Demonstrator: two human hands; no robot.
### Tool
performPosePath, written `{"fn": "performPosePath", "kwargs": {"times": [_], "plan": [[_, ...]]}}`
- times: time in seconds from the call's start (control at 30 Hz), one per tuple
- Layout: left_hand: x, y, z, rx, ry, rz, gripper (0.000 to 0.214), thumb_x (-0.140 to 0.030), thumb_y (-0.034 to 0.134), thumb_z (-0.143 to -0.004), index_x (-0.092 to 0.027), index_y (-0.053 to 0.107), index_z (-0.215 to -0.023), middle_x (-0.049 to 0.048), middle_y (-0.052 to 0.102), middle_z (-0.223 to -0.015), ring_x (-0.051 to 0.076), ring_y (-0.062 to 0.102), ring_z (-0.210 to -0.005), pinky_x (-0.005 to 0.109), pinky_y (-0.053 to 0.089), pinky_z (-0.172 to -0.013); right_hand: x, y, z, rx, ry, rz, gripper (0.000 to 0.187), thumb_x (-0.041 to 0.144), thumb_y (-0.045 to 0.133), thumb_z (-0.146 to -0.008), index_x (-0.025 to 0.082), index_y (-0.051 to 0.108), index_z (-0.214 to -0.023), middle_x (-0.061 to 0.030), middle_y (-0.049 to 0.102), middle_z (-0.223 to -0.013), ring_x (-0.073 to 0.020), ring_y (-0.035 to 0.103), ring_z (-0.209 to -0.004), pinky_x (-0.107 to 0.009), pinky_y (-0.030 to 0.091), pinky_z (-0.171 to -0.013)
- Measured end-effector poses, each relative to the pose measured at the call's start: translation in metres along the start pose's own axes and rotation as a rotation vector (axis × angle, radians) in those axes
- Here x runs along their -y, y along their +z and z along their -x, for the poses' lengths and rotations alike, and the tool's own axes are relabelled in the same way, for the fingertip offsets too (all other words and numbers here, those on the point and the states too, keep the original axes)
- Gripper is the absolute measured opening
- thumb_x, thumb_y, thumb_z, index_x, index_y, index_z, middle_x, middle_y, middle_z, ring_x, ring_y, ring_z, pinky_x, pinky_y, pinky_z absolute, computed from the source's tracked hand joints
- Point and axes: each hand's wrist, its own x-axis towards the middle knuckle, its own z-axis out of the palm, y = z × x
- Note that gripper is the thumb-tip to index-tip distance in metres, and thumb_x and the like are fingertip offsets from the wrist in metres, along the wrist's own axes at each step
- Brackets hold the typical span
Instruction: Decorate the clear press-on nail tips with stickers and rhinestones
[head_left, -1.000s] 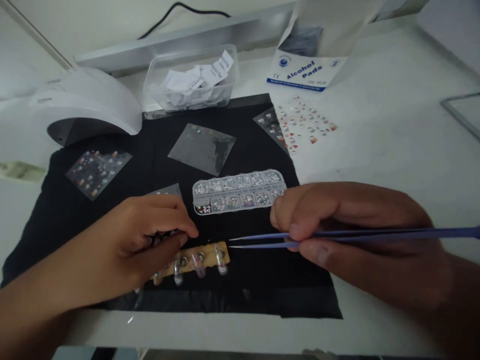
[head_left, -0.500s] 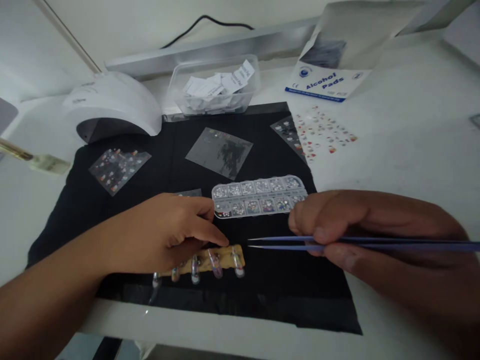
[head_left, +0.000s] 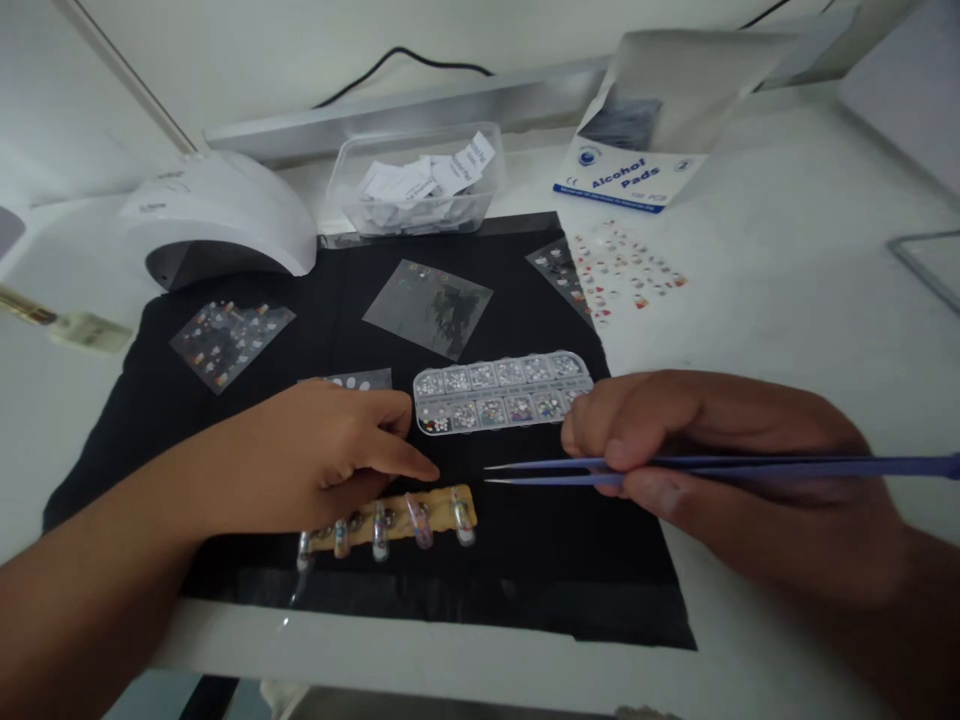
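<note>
My right hand grips blue tweezers between thumb and fingers. Their thin tips point left, slightly apart, with nothing visible between them, over a black mat. My left hand hovers palm down, index finger stretched out and other fingers partly bent; its thumb side is partly hidden. Just below that fingertip lies a tan strip carrying several decorated false nails, its left part partly behind the hand. A clear case of small rhinestones in compartments sits beyond, between both hands.
Sticker sheets and a clear sheet lie on the mat. Behind stand a white nail lamp, a plastic tub of packets and an open alcohol pads box. A brush shows at left.
The whole view has shifted a little. My left index fingertip has come slightly away from the strip's top edge. The tweezers stay in my right hand, tips still apart.
</note>
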Motion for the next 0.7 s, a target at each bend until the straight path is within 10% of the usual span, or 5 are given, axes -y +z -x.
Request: {"fn": "performPosePath", "kwargs": {"times": [0.3,0.7], "plan": [[0.001,0.003,-0.002,-0.257,-0.091,0.281,0.016,-0.011,0.056,-0.094,-0.022,0.068,-0.094,-0.0025,0.059,-0.086,0.008,0.056,-0.066,0.020,0.042,-0.057,0.000,-0.001,0.001,0.013,0.003,0.011,0.010,0.015,0.066,-0.087,0.024,0.067,-0.084,-0.0005,0.061,-0.068,-0.0162,0.060,-0.062,-0.033,0.051,-0.059],[0.010,0.016,-0.005,-0.417,0.055,-0.023,0.020,-0.012,0.056,-0.096,-0.018,0.072,-0.106,-0.0001,0.056,-0.083,0.006,0.052,-0.063,0.019,0.038,-0.055,0.003,0.001,-0.001,0.013,-0.003,0.009,0.014,0.010,0.063,-0.084,0.024,0.066,-0.082,0.0009,0.060,-0.066,-0.0154,0.059,-0.059,-0.034,0.052,-0.060]]}}
